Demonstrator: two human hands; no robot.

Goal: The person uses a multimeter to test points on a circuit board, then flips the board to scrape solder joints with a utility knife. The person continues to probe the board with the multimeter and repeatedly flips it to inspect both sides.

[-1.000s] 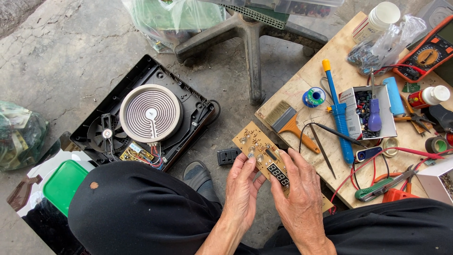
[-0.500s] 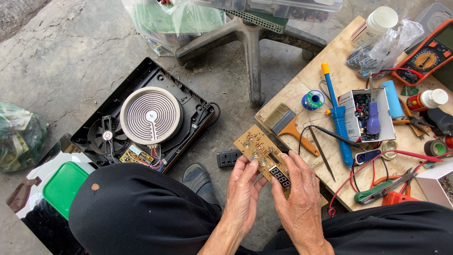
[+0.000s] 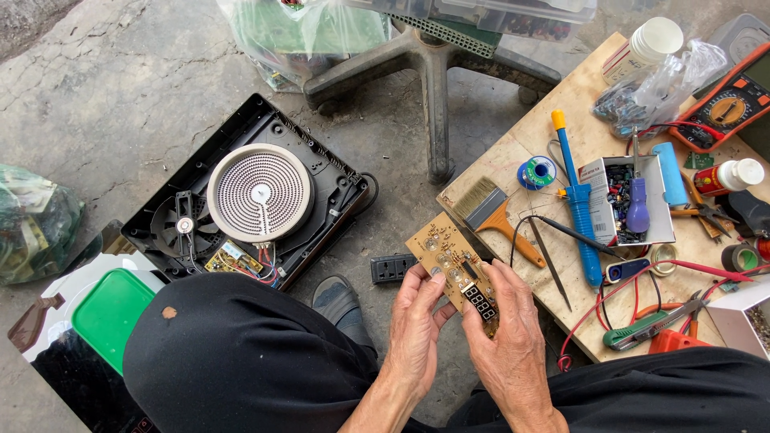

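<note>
While both hands meet over the person's lap, they hold a tan circuit board (image 3: 454,263) with a small dark digit display between them, just off the near corner of the low wooden table (image 3: 513,148). From where I stand, the left hand (image 3: 415,321) has its fingers curled shut on the board's near edge, thumb on top. The right hand (image 3: 508,337) clasps the display end, fingers wrapped around it.

On the table, a white carton (image 3: 622,200) lies open, its tray filled with small dark parts and a purple-handled tool. Just beside it lies a blue soldering iron (image 3: 576,204) with a yellow tip, and a paintbrush (image 3: 491,210) rests near the table's edge. A white round tub (image 3: 646,46) with a red-striped label stands at the far corner next to a clear plastic bag (image 3: 658,88) of components. A small red-labelled bottle (image 3: 726,176) with a white cap lies at the right.

On the concrete floor sits an opened black cooktop (image 3: 249,196), its white coil exposed, and a green lid (image 3: 112,313) lies near the left knee.
</note>
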